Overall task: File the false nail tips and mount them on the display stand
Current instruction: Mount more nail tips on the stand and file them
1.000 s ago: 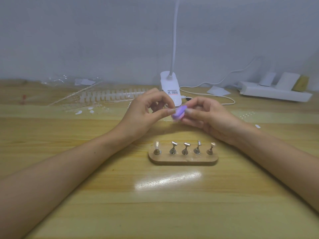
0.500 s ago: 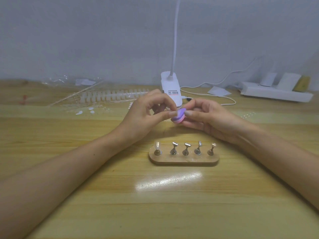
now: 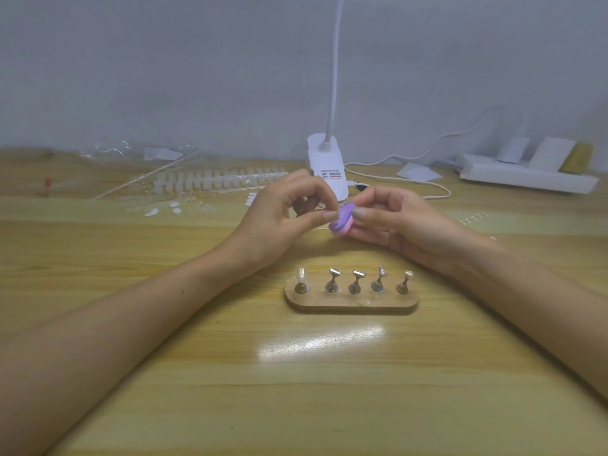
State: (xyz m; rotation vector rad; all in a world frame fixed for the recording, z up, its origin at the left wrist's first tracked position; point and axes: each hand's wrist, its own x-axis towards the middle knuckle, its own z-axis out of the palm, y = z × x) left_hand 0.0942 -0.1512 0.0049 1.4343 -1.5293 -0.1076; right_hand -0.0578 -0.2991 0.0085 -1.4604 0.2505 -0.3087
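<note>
A grey wall (image 3: 197, 77) runs behind a pale wooden surface (image 3: 204, 399), and a patch of lamp glare lies on the wood in front of me. My hands meet above the middle of it, both forearms stretched forward.

My right hand (image 3: 398, 222) grips a small file block (image 3: 342, 222), purple on top and pink below, pinched between thumb and curled fingers. My left hand (image 3: 279, 218) has its fingers curled, with thumb and forefinger pressed together right at the block's left edge. Whether a nail tip sits between those fingertips I cannot tell; it is too small to make out.

Just nearer to me than my hands lies the display stand (image 3: 352, 304), a rounded wooden base with five metal holders in a row. The leftmost holder carries a clear nail tip (image 3: 301, 274) standing upright. The two middle holders show bare metal heads.

Behind my hands stands the white lamp base (image 3: 327, 166), its neck rising out of view. To its left lie strips of nail tips (image 3: 217, 179), with a few loose tips (image 3: 151, 212) beside them. At the far right lies a white power strip (image 3: 526, 179), a white cable (image 3: 411, 182) looping between it and the lamp.
</note>
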